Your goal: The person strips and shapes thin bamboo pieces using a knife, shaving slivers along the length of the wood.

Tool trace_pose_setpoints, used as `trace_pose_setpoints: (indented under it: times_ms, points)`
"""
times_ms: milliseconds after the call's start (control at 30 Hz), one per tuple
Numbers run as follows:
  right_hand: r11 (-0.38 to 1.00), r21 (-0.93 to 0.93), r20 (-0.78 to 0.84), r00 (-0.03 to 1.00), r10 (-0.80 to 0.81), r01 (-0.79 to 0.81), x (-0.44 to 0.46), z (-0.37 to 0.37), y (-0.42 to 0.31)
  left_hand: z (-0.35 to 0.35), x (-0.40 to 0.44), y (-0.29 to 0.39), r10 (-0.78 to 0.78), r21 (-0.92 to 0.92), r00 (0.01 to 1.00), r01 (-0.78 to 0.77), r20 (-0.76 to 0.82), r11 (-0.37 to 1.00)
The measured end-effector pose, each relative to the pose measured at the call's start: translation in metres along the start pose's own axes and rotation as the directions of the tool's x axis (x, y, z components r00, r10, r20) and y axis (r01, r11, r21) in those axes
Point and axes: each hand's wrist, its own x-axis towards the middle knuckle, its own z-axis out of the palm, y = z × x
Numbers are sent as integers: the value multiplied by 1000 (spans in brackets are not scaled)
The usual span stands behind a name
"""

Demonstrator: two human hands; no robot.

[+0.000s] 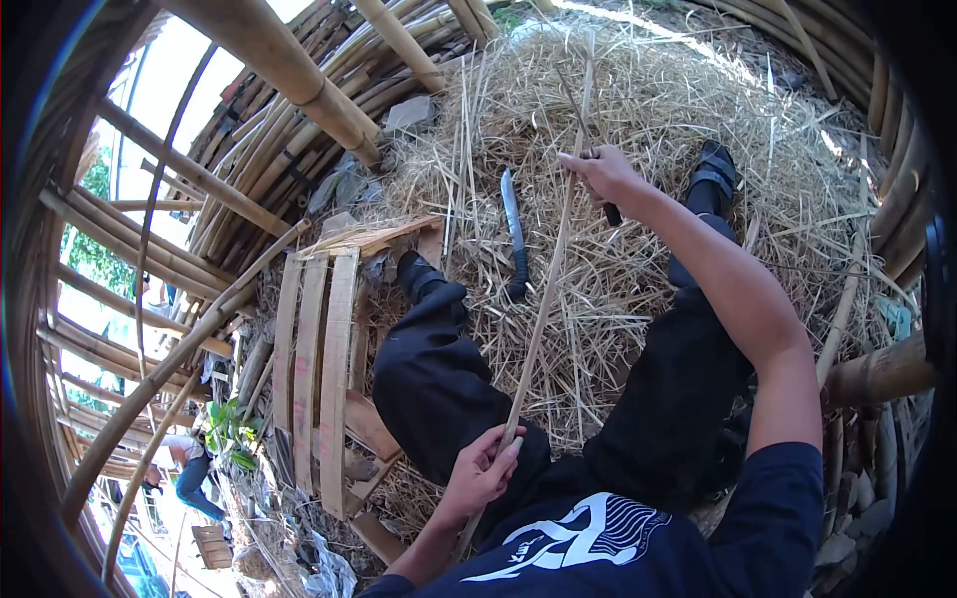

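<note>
A long, thin bamboo strip point(539, 334) runs from beside my lap up and away over the straw. My left hand point(482, 472) is closed around its lower part, thumb on top. Farther up, my right hand point(606, 179) grips a knife point(612, 213) whose dark handle end sticks out below the fist. The knife meets the strip there; its blade is narrow in this view and hard to make out. Between my feet, left of the strip, a second knife point(513, 224) with a curved blade and black wrapped handle lies on the straw.
Straw and bamboo shavings point(648, 110) cover the ground. A wooden slatted crate point(340, 384) stands by my left leg. Bamboo poles point(299, 85) slant across the left side, and more poles point(887, 369) lie at right. A person point(189, 468) is in the background at left.
</note>
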Motion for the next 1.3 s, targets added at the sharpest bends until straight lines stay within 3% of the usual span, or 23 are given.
trace_pose_setpoints:
  times_ms: [100, 333, 533, 600, 667, 700, 733, 800, 867, 933, 1067, 1133, 1200, 1300]
  points:
    - [955, 295, 87, 996, -26, -1, -4, 4, -9, 0, 4, -1, 7, 32, 1000, -7, 6, 999]
    - [888, 460, 148, 987, -70, -6, -20, 14, -23, 4, 38, 17, 171, 211, 985, -169, 9, 963]
    - [859, 512, 317, 930, -184, -4, -36, 17, -32, 12, 75, 37, 303, 109, 952, -297, -41, 949]
    - [892, 453, 340, 924, -177, 4, -38, 19, -31, 7, 86, 31, 306, 131, 950, -297, -56, 946]
    - [971, 210, 258, 952, -166, 113, -41, 23, -33, 10, 87, 34, 334, 149, 935, -315, -120, 937]
    - [975, -12, 186, 958, -216, 222, -40, 26, -30, 9, 87, 35, 358, 172, 915, -328, -186, 929]
    - [974, -13, 201, 955, -217, 224, -41, 28, -28, 6, 87, 35, 356, 168, 913, -326, -200, 931]
    - [819, -419, 295, 911, -287, 393, -45, 33, -28, -4, 92, 34, 447, 286, 858, -374, -255, 882]
    - [839, -382, 368, 897, -247, 388, -56, 42, -27, -13, 94, 36, 456, 321, 841, -364, -290, 874]
    - [705, -537, 466, 860, -209, 463, -64, 51, -24, -16, 96, 41, 545, 536, 775, -325, -321, 779]
    - [527, -643, 539, 817, -203, 555, -83, 78, -18, -14, 99, 48, 580, 591, 746, -318, -327, 741]
    - [509, -655, 537, 818, -205, 558, -89, 91, -14, -9, 100, 50, 671, 615, 658, -384, -342, 689]
    - [296, -686, 632, 746, -208, 664, -96, 102, -13, -10, 98, 50, 673, 621, 662, -384, -331, 683]
    - [361, -665, 606, 755, -251, 653, -104, 111, -14, -13, 97, 52, 666, 645, 675, -361, -318, 673]
